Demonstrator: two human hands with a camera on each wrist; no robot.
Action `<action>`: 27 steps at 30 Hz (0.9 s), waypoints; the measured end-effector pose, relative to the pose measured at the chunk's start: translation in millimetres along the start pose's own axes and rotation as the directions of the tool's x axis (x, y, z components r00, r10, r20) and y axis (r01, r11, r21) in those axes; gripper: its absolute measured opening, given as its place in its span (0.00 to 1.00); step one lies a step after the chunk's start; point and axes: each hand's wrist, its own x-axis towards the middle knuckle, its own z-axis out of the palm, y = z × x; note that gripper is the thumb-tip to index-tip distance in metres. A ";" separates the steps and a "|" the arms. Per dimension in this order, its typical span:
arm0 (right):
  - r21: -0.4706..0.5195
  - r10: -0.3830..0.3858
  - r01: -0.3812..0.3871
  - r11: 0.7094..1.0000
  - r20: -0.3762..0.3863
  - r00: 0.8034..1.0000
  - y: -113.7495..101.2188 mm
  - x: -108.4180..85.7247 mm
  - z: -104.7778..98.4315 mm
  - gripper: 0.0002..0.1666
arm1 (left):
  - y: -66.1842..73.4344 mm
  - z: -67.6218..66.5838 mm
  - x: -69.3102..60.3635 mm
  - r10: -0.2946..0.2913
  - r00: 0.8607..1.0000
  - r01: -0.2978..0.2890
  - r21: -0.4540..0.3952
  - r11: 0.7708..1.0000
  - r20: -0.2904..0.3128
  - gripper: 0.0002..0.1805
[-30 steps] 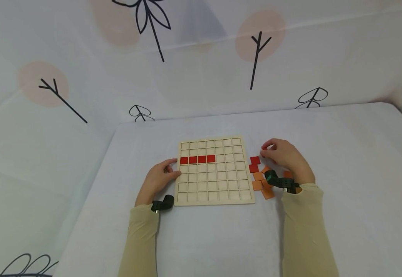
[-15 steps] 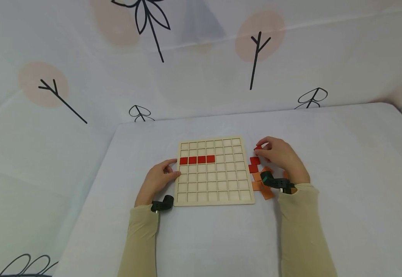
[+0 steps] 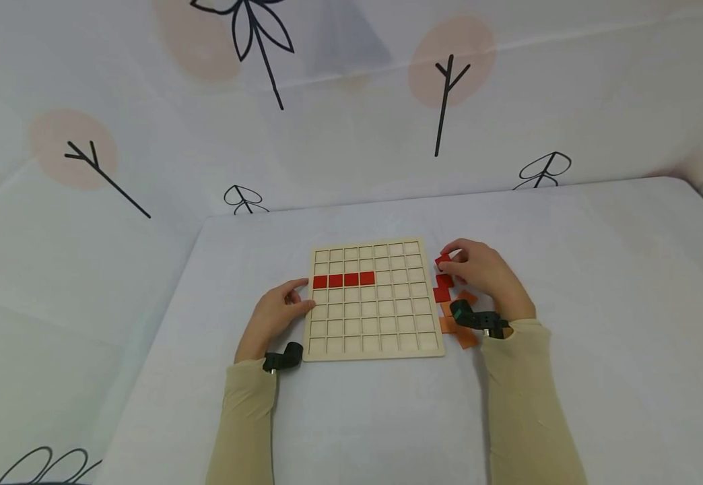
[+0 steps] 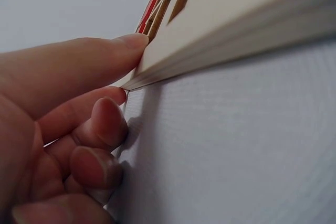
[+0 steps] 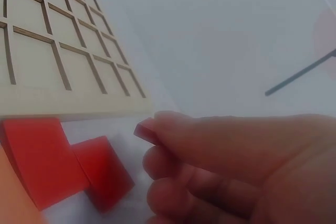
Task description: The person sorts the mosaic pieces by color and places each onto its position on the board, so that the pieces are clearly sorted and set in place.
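The held tile (image 3: pixel 442 258) is right of centre in the head view, pinched between thumb and forefinger of the right hand (image 3: pixel 479 266). Loose red tiles (image 3: pixel 444 281) and orange tiles (image 3: pixel 466 337) lie below it. At centre, the grid board (image 3: pixel 371 310) carries four seated tiles (image 3: pixel 351 279). The left hand (image 3: pixel 274 313), thumb and forefinger apart, touches the board's left edge.

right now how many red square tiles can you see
7: four red square tiles in one row of the beige wooden grid board, two loose tiles just right of it, and one tile pinched in the right hand. That hand may hide others.
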 end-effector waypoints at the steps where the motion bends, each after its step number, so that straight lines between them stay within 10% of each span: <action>1: 0.000 0.003 -0.003 1.000 -0.002 1.000 -0.3 0.5 0.9 0.20 | -0.2 0.2 0.0 -0.001 1.000 0.001 -0.002 1.000 0.000 0.29; 27: 0.004 -0.122 0.122 0.992 0.022 0.992 -23.0 4.8 15.4 0.21 | -1.0 1.9 0.8 -0.009 1.000 0.008 -0.005 1.000 -0.007 0.29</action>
